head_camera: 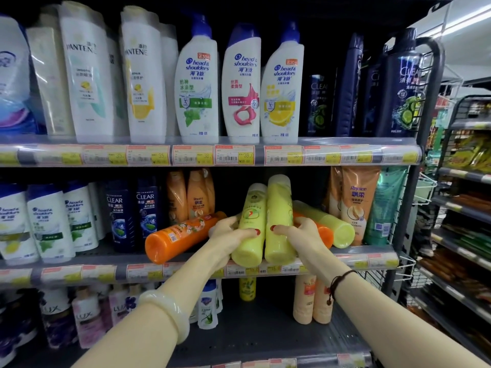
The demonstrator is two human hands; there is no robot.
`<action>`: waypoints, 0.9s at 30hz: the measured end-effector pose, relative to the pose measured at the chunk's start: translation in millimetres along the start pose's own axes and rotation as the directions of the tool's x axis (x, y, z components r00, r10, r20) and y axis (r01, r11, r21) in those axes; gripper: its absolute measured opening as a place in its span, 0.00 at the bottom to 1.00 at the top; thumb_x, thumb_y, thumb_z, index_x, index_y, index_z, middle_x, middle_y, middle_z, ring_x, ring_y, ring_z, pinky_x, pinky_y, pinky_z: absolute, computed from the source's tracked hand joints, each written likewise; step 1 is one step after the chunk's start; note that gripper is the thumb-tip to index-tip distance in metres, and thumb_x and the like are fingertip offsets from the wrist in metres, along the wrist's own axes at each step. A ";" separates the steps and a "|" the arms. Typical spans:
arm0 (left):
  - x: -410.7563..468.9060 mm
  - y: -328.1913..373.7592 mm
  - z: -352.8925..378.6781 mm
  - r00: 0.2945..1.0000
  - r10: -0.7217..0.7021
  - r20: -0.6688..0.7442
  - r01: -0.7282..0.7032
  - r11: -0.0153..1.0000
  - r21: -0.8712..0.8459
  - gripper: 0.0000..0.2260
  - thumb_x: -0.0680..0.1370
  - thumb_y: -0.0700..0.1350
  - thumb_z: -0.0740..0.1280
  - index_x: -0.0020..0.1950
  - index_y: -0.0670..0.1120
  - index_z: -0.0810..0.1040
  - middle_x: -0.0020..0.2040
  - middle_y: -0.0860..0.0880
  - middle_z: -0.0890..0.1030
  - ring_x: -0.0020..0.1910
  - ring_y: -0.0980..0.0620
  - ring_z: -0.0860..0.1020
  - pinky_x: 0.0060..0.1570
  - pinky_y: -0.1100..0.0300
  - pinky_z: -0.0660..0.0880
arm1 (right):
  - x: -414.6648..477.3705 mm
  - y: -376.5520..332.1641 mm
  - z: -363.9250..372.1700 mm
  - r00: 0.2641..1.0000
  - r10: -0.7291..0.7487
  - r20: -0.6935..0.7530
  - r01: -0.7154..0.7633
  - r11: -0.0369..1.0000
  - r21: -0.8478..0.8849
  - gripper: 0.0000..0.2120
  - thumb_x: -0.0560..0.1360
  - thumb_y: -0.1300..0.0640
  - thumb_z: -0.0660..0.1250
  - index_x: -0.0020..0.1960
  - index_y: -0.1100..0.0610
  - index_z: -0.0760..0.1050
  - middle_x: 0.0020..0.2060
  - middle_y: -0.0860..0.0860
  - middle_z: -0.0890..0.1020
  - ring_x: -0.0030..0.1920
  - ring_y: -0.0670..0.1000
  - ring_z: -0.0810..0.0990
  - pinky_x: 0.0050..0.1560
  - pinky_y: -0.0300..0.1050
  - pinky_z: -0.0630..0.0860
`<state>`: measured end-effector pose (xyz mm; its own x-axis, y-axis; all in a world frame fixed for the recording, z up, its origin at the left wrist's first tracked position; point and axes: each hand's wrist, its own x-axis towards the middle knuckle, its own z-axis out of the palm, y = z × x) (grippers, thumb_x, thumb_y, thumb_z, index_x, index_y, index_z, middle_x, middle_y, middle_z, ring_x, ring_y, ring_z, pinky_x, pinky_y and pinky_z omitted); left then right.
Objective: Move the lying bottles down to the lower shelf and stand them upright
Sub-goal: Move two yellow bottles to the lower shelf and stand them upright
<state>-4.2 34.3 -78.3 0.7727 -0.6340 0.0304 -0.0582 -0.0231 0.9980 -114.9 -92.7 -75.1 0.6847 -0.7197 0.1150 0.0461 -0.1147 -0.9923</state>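
1. Left hand (228, 232) is closed round one yellow bottle (251, 229); right hand (297, 235) round a second yellow bottle (279, 221), both tilted at the middle shelf (79, 272) edge.
2. Handling: rigid, glossy plastic, likely full and slippery (grip mid-body, as here).
3. Count: three yellow bottles, two orange; third yellow (332, 227) and left orange (180, 236) lie flat.
4. Lower shelf (252, 330) has room.

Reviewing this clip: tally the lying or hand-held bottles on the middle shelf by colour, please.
Yellow-green bottles: 3, with one in the left hand, one in the right hand and one lying.
Orange bottles: 2, at and.
Total: 5
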 end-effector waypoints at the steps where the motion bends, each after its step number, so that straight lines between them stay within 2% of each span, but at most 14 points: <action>1: 0.1 0.5 0.1 1.000 -0.007 -0.004 0.007 1.000 0.006 0.26 0.66 0.39 0.76 0.63 0.41 0.77 0.56 0.41 0.82 0.53 0.41 0.82 0.55 0.43 0.78 | 0.0 0.4 -0.7 1.000 0.002 0.010 -0.002 1.000 0.013 0.16 0.65 0.60 0.75 0.48 0.54 0.72 0.43 0.53 0.82 0.44 0.53 0.83 0.38 0.47 0.79; 5: -1.6 3.7 1.5 0.999 -0.042 0.014 0.041 0.999 0.021 0.26 0.64 0.40 0.77 0.61 0.40 0.76 0.56 0.39 0.81 0.52 0.40 0.82 0.54 0.42 0.79 | 0.0 4.1 -3.5 0.999 0.030 0.034 -0.033 0.996 0.088 0.22 0.64 0.62 0.75 0.54 0.57 0.70 0.47 0.56 0.82 0.45 0.55 0.83 0.39 0.49 0.80; 11: -7.2 7.5 0.9 0.993 -0.087 0.076 0.090 0.995 -0.039 0.22 0.66 0.33 0.74 0.59 0.37 0.75 0.55 0.38 0.81 0.52 0.40 0.82 0.53 0.43 0.79 | -0.7 6.3 -6.4 0.994 0.018 0.108 -0.036 0.985 0.167 0.20 0.65 0.68 0.73 0.53 0.58 0.72 0.47 0.57 0.82 0.46 0.58 0.83 0.43 0.54 0.81; 14: -10.1 7.9 1.8 0.993 -0.082 0.086 0.089 0.992 -0.085 0.22 0.66 0.31 0.73 0.58 0.43 0.72 0.54 0.40 0.80 0.51 0.42 0.81 0.47 0.47 0.80 | -1.9 7.9 -5.8 0.992 0.020 0.124 -0.044 0.979 0.198 0.25 0.65 0.68 0.73 0.59 0.60 0.69 0.49 0.58 0.82 0.47 0.58 0.83 0.45 0.56 0.81; 17: -14.9 5.8 2.7 0.994 -0.071 0.088 0.082 0.990 -0.119 0.25 0.67 0.31 0.73 0.60 0.45 0.69 0.53 0.42 0.79 0.49 0.45 0.81 0.43 0.50 0.80 | -4.5 10.4 -6.6 0.994 0.015 0.108 -0.034 0.983 0.182 0.29 0.64 0.66 0.74 0.60 0.55 0.65 0.50 0.56 0.80 0.48 0.56 0.82 0.42 0.53 0.81; 22: -19.2 0.0 4.4 0.989 -0.065 0.133 0.085 0.984 -0.157 0.27 0.67 0.29 0.71 0.64 0.42 0.69 0.56 0.39 0.80 0.52 0.40 0.81 0.52 0.40 0.79 | -8.6 14.1 -7.0 0.992 0.020 0.122 -0.040 0.985 0.170 0.31 0.62 0.66 0.76 0.60 0.54 0.66 0.50 0.56 0.80 0.46 0.56 0.83 0.36 0.48 0.81; 27: -21.4 -2.8 1.7 0.988 0.008 0.157 0.008 0.995 -0.099 0.30 0.65 0.29 0.73 0.65 0.43 0.72 0.56 0.41 0.82 0.54 0.43 0.82 0.53 0.44 0.79 | -13.7 18.2 -5.7 0.986 -0.017 0.165 -0.002 0.993 0.114 0.25 0.63 0.66 0.74 0.58 0.57 0.72 0.47 0.54 0.84 0.43 0.52 0.84 0.33 0.43 0.80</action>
<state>-21.6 46.6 -81.8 0.6633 -0.7478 0.0291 0.0104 0.0481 0.9988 -127.6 -88.8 -94.5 0.7946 -0.5946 0.1226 0.1275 -0.0340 -0.9913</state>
